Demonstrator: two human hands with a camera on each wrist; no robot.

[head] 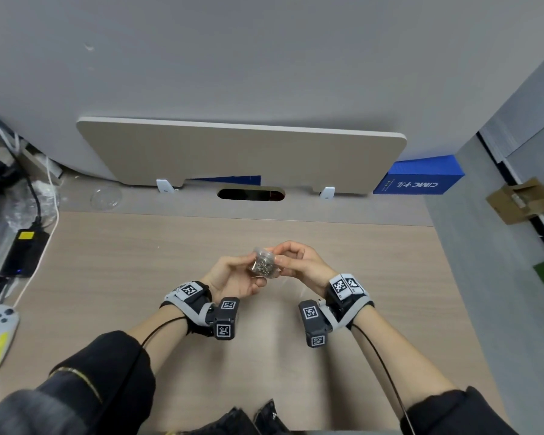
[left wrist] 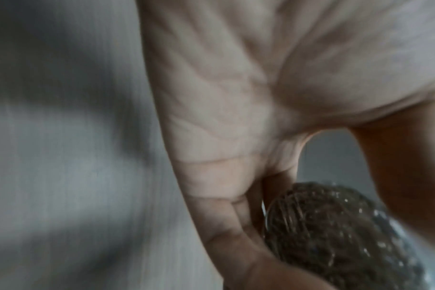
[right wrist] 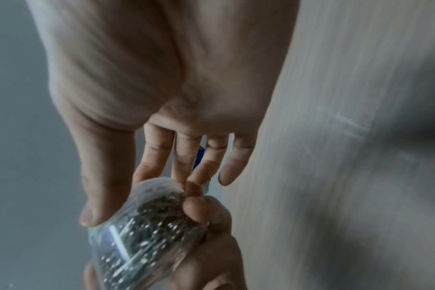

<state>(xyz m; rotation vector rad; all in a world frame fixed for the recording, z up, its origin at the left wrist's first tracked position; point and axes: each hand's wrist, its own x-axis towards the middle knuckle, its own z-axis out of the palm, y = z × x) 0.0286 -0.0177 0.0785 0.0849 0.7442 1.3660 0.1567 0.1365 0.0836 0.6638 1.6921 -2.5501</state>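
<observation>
Jar [head: 262,266], clear plastic, filled with small metal pieces; left hand [head: 233,279] grips its body, right hand [head: 302,263] pinches its top.

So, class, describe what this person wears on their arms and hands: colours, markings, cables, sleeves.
The left hand and right hand are bare. Each wrist wears a grey-and-black strap with black-and-white square code markers and a black boxy camera module. A thin black cable runs along each forearm. Dark sleeves end below the elbows; the left shows a thin yellowish stripe.
</observation>
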